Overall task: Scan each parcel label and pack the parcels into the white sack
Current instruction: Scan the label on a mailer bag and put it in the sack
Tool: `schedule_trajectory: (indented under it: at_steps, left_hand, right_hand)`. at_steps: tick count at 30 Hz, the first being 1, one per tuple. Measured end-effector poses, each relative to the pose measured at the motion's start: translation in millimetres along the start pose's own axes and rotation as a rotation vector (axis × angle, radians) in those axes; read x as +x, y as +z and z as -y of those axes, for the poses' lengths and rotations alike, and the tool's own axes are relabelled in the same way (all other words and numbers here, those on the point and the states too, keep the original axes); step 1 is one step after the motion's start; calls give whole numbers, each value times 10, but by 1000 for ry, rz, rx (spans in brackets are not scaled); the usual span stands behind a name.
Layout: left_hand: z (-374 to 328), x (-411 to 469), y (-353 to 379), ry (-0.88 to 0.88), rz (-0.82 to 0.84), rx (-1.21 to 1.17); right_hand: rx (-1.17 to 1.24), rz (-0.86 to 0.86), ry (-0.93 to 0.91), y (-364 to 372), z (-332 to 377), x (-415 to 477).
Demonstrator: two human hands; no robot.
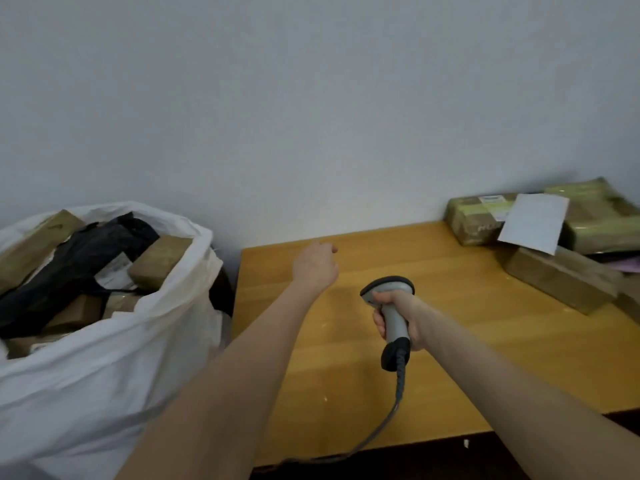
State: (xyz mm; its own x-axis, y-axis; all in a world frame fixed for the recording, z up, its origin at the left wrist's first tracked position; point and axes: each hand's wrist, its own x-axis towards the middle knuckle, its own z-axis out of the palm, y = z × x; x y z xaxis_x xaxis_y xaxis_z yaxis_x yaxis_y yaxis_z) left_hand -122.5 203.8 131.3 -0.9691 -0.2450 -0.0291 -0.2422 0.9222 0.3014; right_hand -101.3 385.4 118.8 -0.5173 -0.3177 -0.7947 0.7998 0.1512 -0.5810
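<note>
The white sack (104, 358) stands at the left of the wooden table (450, 358), its mouth open and filled with several brown boxes and a black bag (79, 265). My left hand (317, 263) hovers over the table's far left part, fingers loosely curled, holding nothing. My right hand (398, 318) grips the handle of a grey barcode scanner (389, 299) above the middle of the table; its cable (388, 420) trails toward me. A pile of taped brown parcels (568, 275) lies at the table's far right, with a white sheet (535, 221) on top.
A plain pale wall (311, 116) runs behind the table and sack. The table's near edge (381, 445) drops to dark floor. A dark gap separates the sack from the table's left edge.
</note>
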Motion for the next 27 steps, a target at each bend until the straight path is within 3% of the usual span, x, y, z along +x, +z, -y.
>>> schedule_trajectory:
  at_steps: [14,27]
  left_hand:
    - [-2687,-89,1129,79,155,-4]
    - [-3904,849,2027,155,328,-128]
  right_hand:
    - [163,-231,-108,-2848,51,-527]
    - [383,-478,-269,-4372,643,-96]
